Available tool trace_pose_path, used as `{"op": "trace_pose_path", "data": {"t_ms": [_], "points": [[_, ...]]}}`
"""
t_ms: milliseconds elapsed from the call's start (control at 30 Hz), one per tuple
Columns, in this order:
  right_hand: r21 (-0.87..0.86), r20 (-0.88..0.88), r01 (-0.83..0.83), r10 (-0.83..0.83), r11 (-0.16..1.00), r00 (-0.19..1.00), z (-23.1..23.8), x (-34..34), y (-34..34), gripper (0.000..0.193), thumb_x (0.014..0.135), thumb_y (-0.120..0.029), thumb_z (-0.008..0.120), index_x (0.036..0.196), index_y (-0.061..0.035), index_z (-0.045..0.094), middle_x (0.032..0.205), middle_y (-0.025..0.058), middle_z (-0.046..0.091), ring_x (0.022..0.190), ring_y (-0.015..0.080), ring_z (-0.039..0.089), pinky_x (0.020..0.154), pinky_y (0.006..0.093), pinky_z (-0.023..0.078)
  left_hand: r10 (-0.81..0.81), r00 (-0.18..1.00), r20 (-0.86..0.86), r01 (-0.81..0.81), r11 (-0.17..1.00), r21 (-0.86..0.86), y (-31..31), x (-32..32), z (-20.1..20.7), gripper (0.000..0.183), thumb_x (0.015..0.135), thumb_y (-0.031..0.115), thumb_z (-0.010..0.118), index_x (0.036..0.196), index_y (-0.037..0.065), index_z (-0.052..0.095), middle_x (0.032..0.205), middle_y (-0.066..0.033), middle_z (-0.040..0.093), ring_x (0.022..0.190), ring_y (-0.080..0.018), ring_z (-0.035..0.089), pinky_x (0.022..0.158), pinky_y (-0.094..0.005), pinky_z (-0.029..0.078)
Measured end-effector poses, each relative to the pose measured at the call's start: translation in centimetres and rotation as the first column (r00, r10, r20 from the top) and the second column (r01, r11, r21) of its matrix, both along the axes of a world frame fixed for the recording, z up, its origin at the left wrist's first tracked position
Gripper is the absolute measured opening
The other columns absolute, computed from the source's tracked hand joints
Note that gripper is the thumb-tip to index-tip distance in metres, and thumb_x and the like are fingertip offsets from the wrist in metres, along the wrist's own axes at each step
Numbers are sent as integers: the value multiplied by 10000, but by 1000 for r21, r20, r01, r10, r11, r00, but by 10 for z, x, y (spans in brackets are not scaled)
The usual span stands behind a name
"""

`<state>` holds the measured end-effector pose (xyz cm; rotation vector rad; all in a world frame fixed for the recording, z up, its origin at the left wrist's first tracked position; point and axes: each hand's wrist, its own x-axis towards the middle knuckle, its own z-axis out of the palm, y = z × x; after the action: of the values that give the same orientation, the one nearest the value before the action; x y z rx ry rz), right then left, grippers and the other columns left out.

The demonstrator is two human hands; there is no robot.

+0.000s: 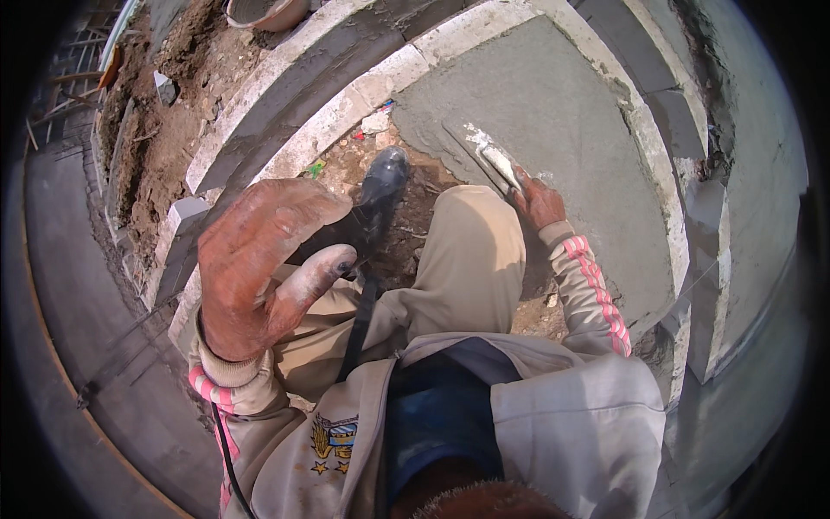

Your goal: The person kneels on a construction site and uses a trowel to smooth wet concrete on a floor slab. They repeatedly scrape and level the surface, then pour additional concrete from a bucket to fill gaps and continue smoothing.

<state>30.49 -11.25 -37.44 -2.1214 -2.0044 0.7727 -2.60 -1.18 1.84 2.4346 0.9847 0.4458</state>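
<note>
My right hand (540, 203) is wrapped round the pale, mortar-smeared handle of a plastering trowel (489, 154). Its long grey blade lies against the edge of wet grey mortar (540, 95), where the smooth layer meets bare rubble. Close to the camera, my left hand (268, 259) is raised over my left knee. Its fingers are bent and the thumb stands apart from them, with nothing visible in between. Pale dust covers the thumb and fingers.
My dark rubber boot (385, 177) rests on rubble and soil. Curved pale block kerbs (372, 91) ring the mortar in steps. A mortar pan (275, 12) stands at the far left, beside brown earth (207, 73). Grey concrete (65, 285) lies further left.
</note>
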Motion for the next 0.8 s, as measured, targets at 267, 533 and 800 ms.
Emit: {"op": "trace_pose_path", "data": {"t_ms": [267,533,800], "points": [[-66,-183,129,-139,989,973,-7,-68,85,541,951,-348,509,1455,-172,417,1058,222,678,951,404,656,821,516,515,-51,998,-41,53,997,54,-10,23,-1,308,743,145,794,993,-10,705,955,-171,689,861,-326,677,744,-369,533],[-114,-95,-114,103,987,990,-14,-48,7,589,948,-386,506,1501,-244,362,1026,202,675,863,374,692,758,499,547,-53,994,-98,61,995,76,-10,37,0,254,846,127,736,1055,-8,683,1017,-165,688,966,-329,657,867,-389,499],[-107,-81,292,-301,950,950,3,-35,-41,586,951,-346,531,1504,-268,356,1071,193,664,887,371,692,751,480,559,-221,964,-149,237,966,99,-2,78,-10,227,918,108,678,1110,-10,658,1022,-157,668,952,-275,639,859,-378,490]]}}
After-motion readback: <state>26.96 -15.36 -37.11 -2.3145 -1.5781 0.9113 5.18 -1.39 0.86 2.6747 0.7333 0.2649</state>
